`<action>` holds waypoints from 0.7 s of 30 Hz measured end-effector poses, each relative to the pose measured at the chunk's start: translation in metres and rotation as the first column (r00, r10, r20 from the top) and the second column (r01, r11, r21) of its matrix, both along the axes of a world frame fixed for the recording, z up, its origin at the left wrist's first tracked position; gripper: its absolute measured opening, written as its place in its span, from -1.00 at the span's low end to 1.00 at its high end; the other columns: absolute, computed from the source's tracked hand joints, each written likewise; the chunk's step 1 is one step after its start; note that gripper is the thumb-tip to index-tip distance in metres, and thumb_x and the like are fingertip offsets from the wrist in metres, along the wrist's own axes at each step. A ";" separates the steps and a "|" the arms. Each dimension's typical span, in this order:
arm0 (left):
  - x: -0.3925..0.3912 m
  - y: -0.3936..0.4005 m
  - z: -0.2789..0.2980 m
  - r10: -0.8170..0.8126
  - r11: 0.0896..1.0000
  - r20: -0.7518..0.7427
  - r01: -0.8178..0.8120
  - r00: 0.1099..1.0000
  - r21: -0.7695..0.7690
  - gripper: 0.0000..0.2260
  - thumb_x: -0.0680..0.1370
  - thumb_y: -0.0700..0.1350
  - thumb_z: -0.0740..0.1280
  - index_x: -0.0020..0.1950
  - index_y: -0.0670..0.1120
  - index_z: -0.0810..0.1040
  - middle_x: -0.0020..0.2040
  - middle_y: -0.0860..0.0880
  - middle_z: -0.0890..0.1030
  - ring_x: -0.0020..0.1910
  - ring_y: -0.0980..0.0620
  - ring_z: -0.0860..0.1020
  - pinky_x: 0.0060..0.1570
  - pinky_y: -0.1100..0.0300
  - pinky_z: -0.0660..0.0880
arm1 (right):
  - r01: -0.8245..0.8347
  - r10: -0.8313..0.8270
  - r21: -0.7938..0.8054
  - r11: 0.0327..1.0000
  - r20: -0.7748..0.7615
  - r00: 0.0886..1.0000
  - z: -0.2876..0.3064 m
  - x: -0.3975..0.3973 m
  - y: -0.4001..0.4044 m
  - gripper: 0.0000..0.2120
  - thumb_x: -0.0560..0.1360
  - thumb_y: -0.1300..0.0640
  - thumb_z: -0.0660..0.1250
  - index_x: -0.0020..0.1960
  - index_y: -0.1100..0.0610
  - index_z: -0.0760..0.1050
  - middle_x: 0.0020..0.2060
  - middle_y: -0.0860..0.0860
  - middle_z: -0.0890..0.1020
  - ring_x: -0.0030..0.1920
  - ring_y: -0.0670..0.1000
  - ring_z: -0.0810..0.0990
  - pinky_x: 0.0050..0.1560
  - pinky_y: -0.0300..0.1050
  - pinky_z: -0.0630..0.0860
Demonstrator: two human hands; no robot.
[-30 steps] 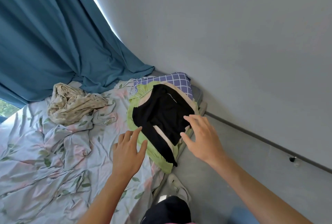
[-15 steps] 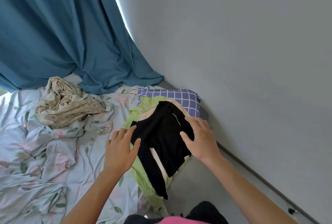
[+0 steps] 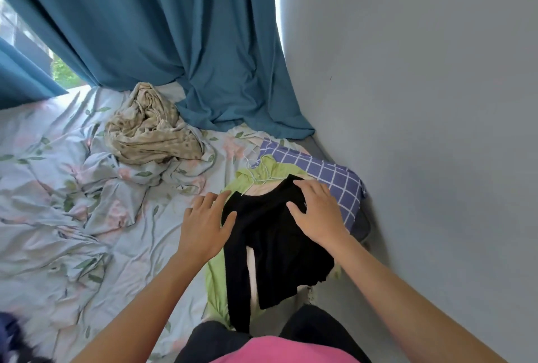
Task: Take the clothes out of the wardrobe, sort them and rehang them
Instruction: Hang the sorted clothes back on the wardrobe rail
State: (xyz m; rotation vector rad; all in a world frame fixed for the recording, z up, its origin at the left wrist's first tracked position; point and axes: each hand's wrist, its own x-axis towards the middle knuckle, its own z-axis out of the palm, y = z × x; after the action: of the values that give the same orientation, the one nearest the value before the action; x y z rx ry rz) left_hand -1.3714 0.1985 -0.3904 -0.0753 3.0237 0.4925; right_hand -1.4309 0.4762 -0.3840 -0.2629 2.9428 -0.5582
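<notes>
1. Head view: a black top [image 3: 273,234] is laid at the lower centre of the frame, uppermost on a small stack of clothes at the right edge of the bed [image 3: 72,217], with one sleeve trailing down toward the bottom of the frame.
2. Beneath it a lime-green garment [image 3: 217,278] and a pale pink layer [image 3: 251,266] are seen, and a purple checked garment [image 3: 334,176] pokes out at the upper right of the stack. A thin white wire hanger [image 3: 257,178] rests at the green collar.
3. The right hand [image 3: 318,215] is laid flat on the top's upper right shoulder, fingers straight and spread, nothing grasped.
4. The left hand [image 3: 203,226] is rested at the top's left edge, fingers loosely extended, thumb touching the black fabric; nothing is clutched.
5. Further out, a crumpled beige spotted cloth [image 3: 151,132] lies at the upper left on the floral sheet, and a teal curtain [image 3: 163,28] hangs behind.
6. A risk is judged: the stack overhangs the bed's edge beside the grey wall [image 3: 422,100], so a sideways push while smoothing could slide the layers off to the floor; the dangling sleeve could also drag the top down.
</notes>
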 end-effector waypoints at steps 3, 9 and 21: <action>-0.023 0.030 -0.010 0.076 0.997 0.059 -0.076 0.995 -0.002 -0.43 0.61 0.27 0.03 0.55 0.07 0.38 0.27 0.05 0.53 0.27 -0.09 0.48 0.16 -0.08 0.47 | -0.075 0.076 -0.023 0.997 0.043 0.996 -0.014 -0.036 0.018 -0.43 0.62 -0.23 0.23 0.56 -0.03 0.33 0.46 -0.08 0.43 0.50 0.02 0.33 0.50 0.10 0.36; -0.068 0.068 -0.077 0.158 0.987 0.162 -0.157 0.974 -0.017 -0.48 0.68 0.20 0.14 0.60 0.03 0.33 0.35 0.01 0.51 0.33 -0.10 0.46 0.24 -0.07 0.45 | -0.212 0.210 0.008 0.977 0.099 0.973 -0.072 -0.106 0.056 -0.42 0.61 -0.24 0.20 0.56 -0.03 0.32 0.46 -0.10 0.42 0.48 0.01 0.34 0.42 0.09 0.43; -0.181 0.080 -0.298 0.227 0.971 0.314 -0.237 0.922 -0.006 -0.43 0.68 0.15 0.20 0.63 -0.06 0.25 0.42 -0.08 0.47 0.41 -0.15 0.44 0.29 -0.10 0.47 | -0.362 0.345 0.033 0.932 0.232 0.910 -0.280 -0.237 0.026 -0.41 0.64 -0.16 0.27 0.58 0.09 0.29 0.47 0.04 0.43 0.49 0.11 0.33 0.49 0.07 0.33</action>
State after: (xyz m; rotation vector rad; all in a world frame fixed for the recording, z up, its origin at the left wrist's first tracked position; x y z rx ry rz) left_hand -1.5525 0.2784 -0.6886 -0.4692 2.7050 0.4934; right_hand -1.6683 0.5026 -0.6644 -0.6626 2.6035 -0.3934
